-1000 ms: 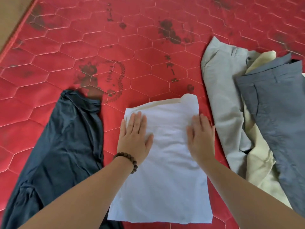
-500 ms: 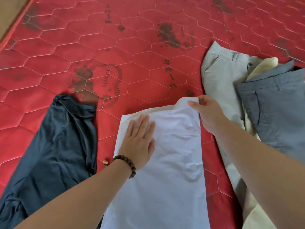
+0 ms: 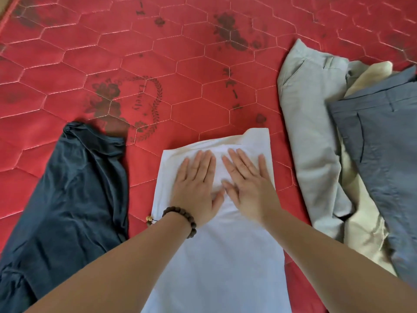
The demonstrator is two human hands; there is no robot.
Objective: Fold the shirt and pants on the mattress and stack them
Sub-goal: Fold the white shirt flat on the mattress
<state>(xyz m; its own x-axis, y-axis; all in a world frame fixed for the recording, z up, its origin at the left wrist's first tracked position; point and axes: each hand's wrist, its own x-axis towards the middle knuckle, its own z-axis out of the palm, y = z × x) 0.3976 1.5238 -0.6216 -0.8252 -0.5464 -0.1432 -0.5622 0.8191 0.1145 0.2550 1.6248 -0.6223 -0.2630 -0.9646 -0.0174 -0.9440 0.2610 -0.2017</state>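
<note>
Palms of the left hand [image 3: 195, 191] and right hand [image 3: 247, 188] are being pressed flat, fingers straight, on a folded white shirt [image 3: 216, 256] at 6 o'clock on the red mattress [image 3: 180, 64]; pants [image 3: 316, 136] are being left at 3 o'clock.

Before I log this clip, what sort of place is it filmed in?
Most likely a bedroom or other home sleeping space. A red quilted mattress fills the view, laundry lies on it (a white shirt, a dark garment, a pile of pants), and a strip of floor shows at the far left corner.
</note>
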